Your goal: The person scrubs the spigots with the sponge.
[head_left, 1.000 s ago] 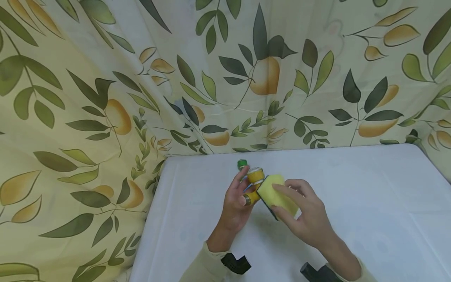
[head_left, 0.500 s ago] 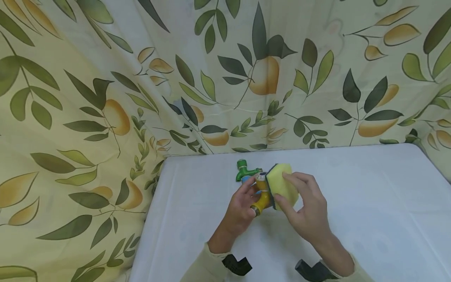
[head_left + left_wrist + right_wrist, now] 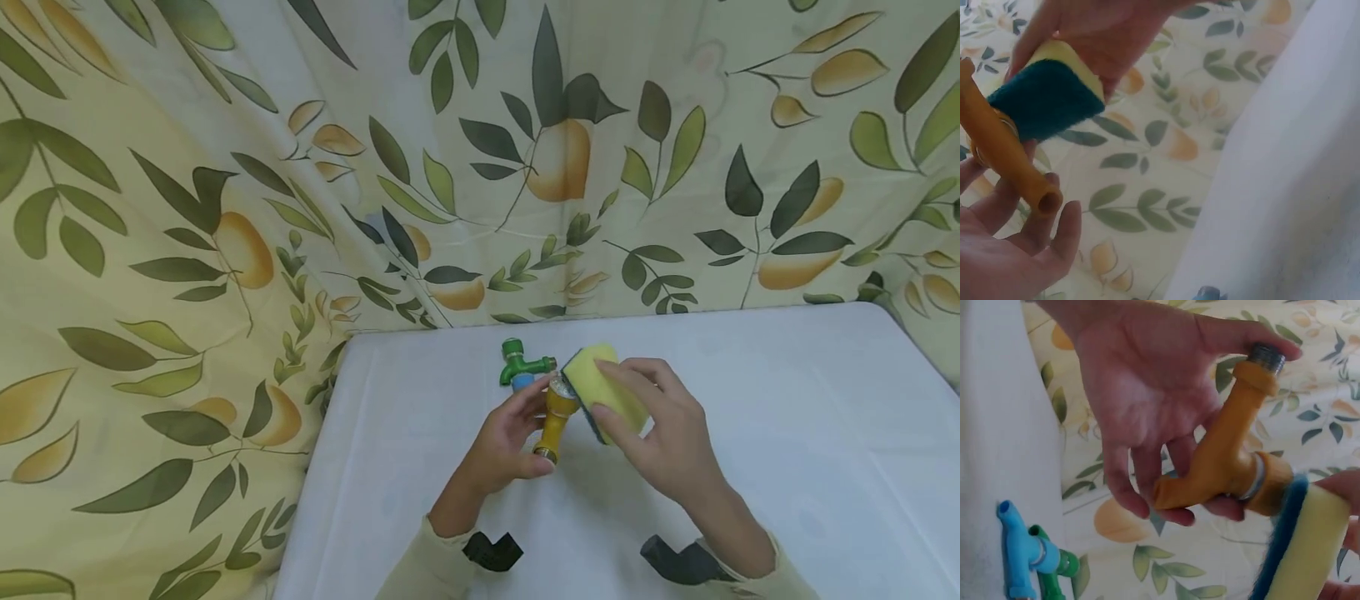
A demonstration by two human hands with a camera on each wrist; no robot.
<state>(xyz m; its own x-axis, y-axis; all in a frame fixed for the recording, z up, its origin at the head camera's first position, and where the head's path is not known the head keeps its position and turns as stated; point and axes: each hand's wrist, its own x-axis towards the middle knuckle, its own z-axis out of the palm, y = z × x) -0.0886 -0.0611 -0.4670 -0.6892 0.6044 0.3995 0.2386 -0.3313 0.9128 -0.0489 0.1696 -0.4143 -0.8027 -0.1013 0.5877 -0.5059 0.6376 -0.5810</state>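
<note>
An orange-yellow water tap (image 3: 554, 425) with a threaded metal end is held up in my left hand (image 3: 491, 450). In the right wrist view, the left thumb presses that threaded end while the fingers support the tap body (image 3: 1222, 450) near its spout. My right hand (image 3: 675, 437) pinches a yellow sponge (image 3: 603, 387) with a dark blue-green scouring side. That scouring side (image 3: 1050, 100) lies against the tap's round knob end in the left wrist view. Parts of the left fingers are hidden behind the tap.
Beyond the left hand, a green tap (image 3: 517, 364) and a blue tap (image 3: 1019, 556) rest on the white table (image 3: 787, 417). A curtain (image 3: 480, 167) printed with leaves and fruit hangs behind and to the left of the table.
The left hand has turned the yellow tap more upright and moved it slightly nearer the body, uncovering the green tap. The sponge has shifted up and changed its tilt against the knob.
</note>
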